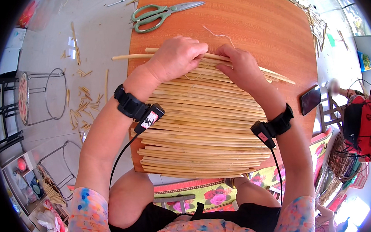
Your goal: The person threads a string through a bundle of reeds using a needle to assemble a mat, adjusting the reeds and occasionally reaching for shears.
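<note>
A mat of pale yellow reed stalks (207,113), laid side by side and joined with thin thread, covers the near part of the table. At its far edge my left hand (175,58) is closed round a stalk (127,57) whose end juts out past the table's left edge. My right hand (242,69) pinches the far stalks farther right, thumb and fingers bent round them. A loose white thread (218,34) runs from near my right fingers onto the wood. Beyond my left hand lie scissors (161,16) with green handles, blades apart, touching neither hand.
The orange-brown wooden table (259,18) has a dark phone (310,100) at its right edge. Cut stalk pieces (84,105) litter the floor at left, near a round metal-framed stool (24,99). A red and black bag (365,127) stands at far right. Cables hang from both wrist straps.
</note>
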`<state>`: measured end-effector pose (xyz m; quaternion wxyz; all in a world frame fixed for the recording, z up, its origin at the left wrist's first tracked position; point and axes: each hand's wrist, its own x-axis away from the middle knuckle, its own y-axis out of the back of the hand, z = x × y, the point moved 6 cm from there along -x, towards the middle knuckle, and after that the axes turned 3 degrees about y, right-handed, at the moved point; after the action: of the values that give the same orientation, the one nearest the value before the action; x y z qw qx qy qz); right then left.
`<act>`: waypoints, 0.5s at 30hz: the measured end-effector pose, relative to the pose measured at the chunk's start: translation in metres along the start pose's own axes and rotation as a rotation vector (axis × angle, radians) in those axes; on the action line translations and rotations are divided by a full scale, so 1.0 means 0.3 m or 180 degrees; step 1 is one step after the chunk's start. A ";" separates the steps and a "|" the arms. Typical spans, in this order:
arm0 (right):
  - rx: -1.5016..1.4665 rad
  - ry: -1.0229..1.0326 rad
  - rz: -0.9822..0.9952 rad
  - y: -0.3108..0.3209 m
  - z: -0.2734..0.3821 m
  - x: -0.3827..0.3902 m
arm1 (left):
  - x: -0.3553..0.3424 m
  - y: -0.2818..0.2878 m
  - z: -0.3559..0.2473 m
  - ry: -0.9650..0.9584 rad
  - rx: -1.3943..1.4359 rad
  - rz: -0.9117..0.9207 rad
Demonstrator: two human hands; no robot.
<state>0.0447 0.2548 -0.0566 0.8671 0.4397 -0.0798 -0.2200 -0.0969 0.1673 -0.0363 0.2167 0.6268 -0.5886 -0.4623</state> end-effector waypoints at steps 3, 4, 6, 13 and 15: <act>-0.0083 0.0101 -0.0144 0.000 -0.002 0.008 | -0.003 0.005 -0.002 -0.0085 0.0021 -0.0015; -0.0086 0.0107 -0.0158 0.000 -0.001 0.010 | -0.004 0.007 -0.005 -0.0109 0.0031 -0.0008; -0.0049 0.0110 -0.0167 -0.001 -0.009 0.015 | -0.006 0.009 -0.005 -0.0052 0.0058 0.0026; -0.0010 -0.0003 -0.0113 -0.011 -0.033 0.019 | 0.001 0.007 -0.008 0.0103 0.0186 0.0039; -0.0048 -0.0030 -0.0107 -0.016 -0.037 0.022 | 0.004 -0.004 -0.010 0.0186 0.0216 0.0118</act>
<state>0.0527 0.2574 -0.0674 0.8662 0.4335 -0.0749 -0.2372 -0.0939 0.1655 -0.0361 0.2210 0.6360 -0.6088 -0.4195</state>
